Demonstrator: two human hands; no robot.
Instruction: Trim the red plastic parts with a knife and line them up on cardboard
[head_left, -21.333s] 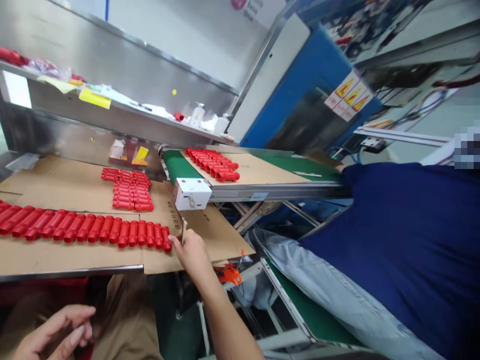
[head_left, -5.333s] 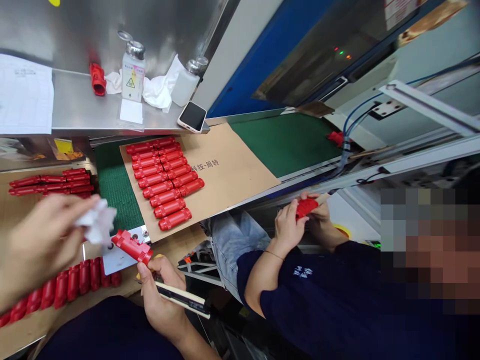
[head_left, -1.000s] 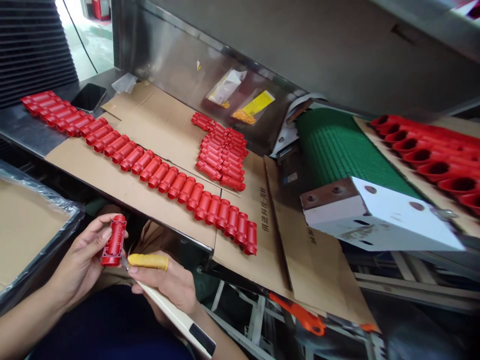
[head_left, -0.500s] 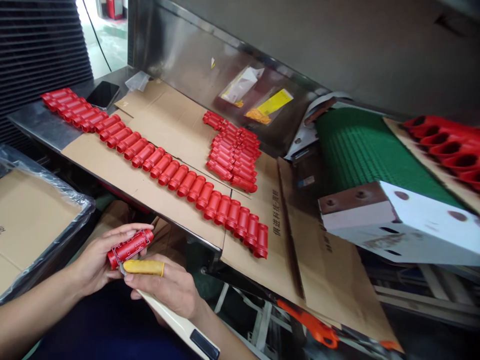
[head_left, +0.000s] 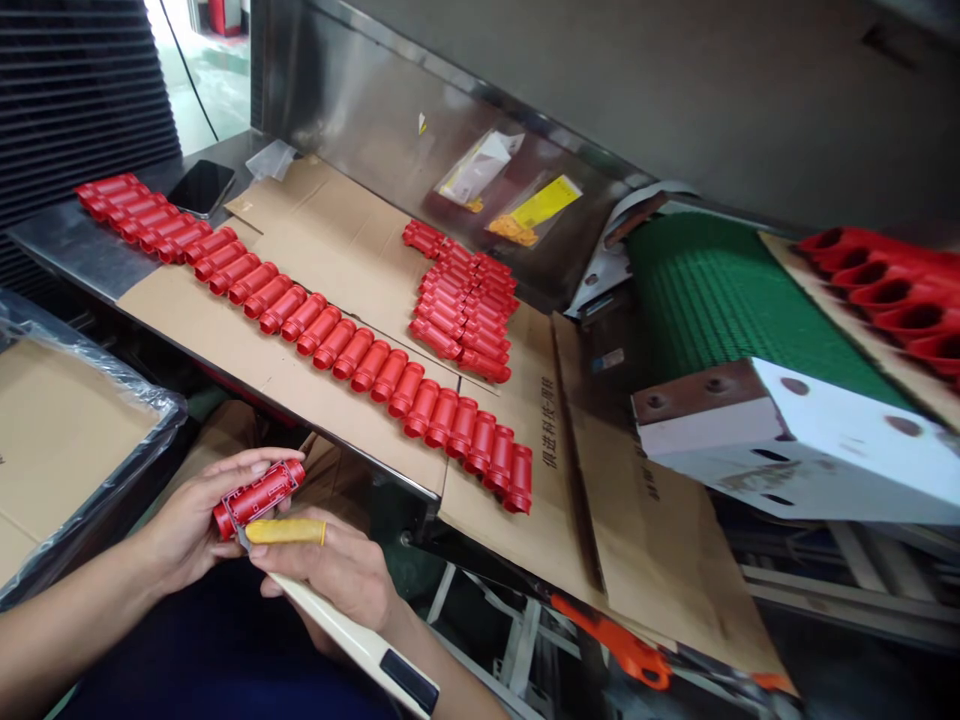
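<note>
My left hand is closed around a red plastic tube with pale printed markings, held tilted above my lap. In my right hand is a hand tool with a long cream handle, dark near its rear end. Its small grey blade-like tip meets the lower left end of the tube; the exact contact is too small to make out. A yellow finger cot covers the right index finger, which lies along the tool. A long row of similar red tubes lies on the cardboard-covered table.
A second cluster of red tubes lies farther back. At right is a green conveyor belt with a white metal end. A plastic-lined box stands at left. A phone and orange-handled tool are also in view.
The whole view has shifted slightly, with the scene a little farther left and up. Both hands keep their hold on the tube and the tool, almost unmoved.
</note>
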